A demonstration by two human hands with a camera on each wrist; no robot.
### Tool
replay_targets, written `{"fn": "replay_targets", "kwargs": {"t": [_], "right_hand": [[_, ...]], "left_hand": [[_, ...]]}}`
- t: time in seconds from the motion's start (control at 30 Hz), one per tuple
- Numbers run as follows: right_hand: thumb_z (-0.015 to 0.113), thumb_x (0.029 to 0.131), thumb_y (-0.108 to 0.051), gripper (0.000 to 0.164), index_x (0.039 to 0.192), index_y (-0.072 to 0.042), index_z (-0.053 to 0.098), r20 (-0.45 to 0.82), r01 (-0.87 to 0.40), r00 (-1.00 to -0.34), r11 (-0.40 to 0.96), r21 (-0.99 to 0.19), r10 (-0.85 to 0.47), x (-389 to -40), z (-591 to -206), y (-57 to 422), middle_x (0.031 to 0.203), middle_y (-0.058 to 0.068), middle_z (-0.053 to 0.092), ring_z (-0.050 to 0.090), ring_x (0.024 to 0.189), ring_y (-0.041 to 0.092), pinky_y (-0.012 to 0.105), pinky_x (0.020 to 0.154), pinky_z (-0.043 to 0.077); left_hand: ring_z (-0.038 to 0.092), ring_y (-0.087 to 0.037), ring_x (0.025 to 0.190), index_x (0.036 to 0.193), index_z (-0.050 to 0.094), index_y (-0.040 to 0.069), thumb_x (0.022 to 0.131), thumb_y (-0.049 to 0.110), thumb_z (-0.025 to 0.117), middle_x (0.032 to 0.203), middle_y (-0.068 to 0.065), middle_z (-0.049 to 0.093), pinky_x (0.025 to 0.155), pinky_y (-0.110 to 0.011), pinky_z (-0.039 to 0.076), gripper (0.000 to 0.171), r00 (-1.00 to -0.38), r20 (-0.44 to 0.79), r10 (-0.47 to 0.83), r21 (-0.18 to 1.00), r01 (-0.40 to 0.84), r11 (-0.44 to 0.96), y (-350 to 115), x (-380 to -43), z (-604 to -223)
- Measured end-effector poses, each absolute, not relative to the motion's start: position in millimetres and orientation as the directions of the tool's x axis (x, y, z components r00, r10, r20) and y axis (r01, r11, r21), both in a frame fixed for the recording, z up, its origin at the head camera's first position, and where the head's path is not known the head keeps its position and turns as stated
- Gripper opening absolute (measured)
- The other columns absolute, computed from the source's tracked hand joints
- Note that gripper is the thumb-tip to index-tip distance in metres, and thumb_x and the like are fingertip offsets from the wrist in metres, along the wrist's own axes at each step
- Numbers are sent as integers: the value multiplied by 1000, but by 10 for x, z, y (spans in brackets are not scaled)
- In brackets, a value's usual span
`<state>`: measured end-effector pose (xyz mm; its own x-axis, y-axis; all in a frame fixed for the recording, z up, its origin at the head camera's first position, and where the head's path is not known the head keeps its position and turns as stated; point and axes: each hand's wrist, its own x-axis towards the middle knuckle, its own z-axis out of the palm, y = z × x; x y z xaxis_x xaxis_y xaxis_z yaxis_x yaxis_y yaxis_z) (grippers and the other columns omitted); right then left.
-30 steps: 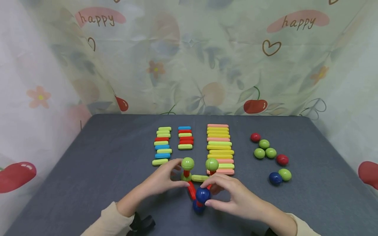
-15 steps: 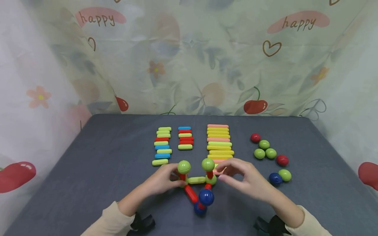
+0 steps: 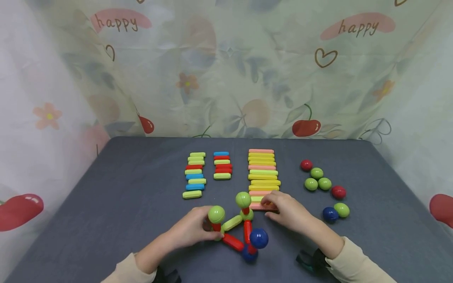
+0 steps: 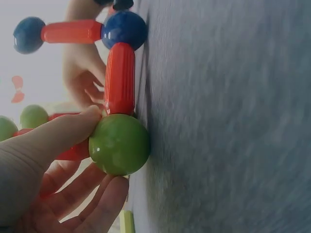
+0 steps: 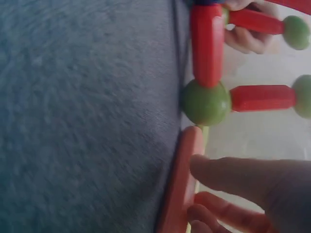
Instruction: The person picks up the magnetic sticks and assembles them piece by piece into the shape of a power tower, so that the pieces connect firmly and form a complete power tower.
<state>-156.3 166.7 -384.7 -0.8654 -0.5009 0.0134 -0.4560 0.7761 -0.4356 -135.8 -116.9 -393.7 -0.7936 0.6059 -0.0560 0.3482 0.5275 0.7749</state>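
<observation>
Reaching the pink stick (image 5: pixel 179 191): right hand (image 3: pixel 291 212) (the model (image 3: pixel 233 242) has turned).

I see 1 desk (image 3: pixel 134 184), 2 hands (L hand (image 3: pixel 191 226), R hand (image 3: pixel 288 210)) & 1 built frame (image 3: pixel 247 230): 6 balls (image 3: pixel 259 238) (4 grn, 2 blu) + 6 sticks (image 3: pixel 233 242) (5 red, 1 grn). Loose balls (image 3: pixel 324 184) over there: 7, i.e. 4 grn, 2 red, 1 blu. L row (image 3: pixel 193 171): 9 sticks, 6 grn, 2 blu, 1 red. Mid row (image 3: pixel 222 166): 6; 3 red, 2 grn, 1 blu. Long-stick row (image 3: pixel 263 177): 12 pcs, 6 yel, 4 pink, 2 grn.
</observation>
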Motion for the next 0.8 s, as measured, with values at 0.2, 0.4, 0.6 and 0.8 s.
{"fn": "replay_targets", "kwargs": {"t": [0.2, 0.4, 0.6, 0.8], "right_hand": [[74, 77, -9, 19, 93, -11, 64, -4, -393, -907, 851, -349, -420, -1551, -3872, 1586, 86, 1, 58, 51, 74, 11, 26, 66, 47], [71, 80, -10, 9, 83, -11, 63, 19, -381, -918, 866, -324, -397, -1534, -3877, 1585, 77, -1, 54, 46, 66, 9, 20, 58, 42], [70, 83, -14, 9, 86, -11, 62, 45, -375, -921, 846, -379, -388, -1494, -3817, 1695, 74, -2, 53, 45, 64, 8, 18, 55, 39], [67, 86, -19, 15, 97, -10, 63, 92, -419, -886, 700, -578, -454, -1460, -3723, 1779, 82, -1, 59, 49, 66, 3, 18, 58, 45]], "left_hand": [[57, -2, 74, 99, 60, 14, 73, 22, 80, 89, 4, 60, 67, -16, 51, 34, -734, -104, 671, 818, 321, 478, -1158, -1292, -3920], [59, -1, 85, 113, 57, 10, 82, 8, 70, 102, -2, 61, 75, -15, 51, 34, -579, -221, 785, 847, 286, 449, -1267, -1386, -3820], [59, -16, 103, 126, 52, 8, 91, 9, 58, 120, -9, 59, 87, -26, 52, 35, -635, -170, 753, 820, 333, 465, -1178, -1568, -3734], [57, -16, 114, 136, 43, 14, 91, 24, 61, 125, -1, 56, 96, -29, 48, 50, -664, -91, 742, 838, 351, 418, -871, -1647, -3758]]}}
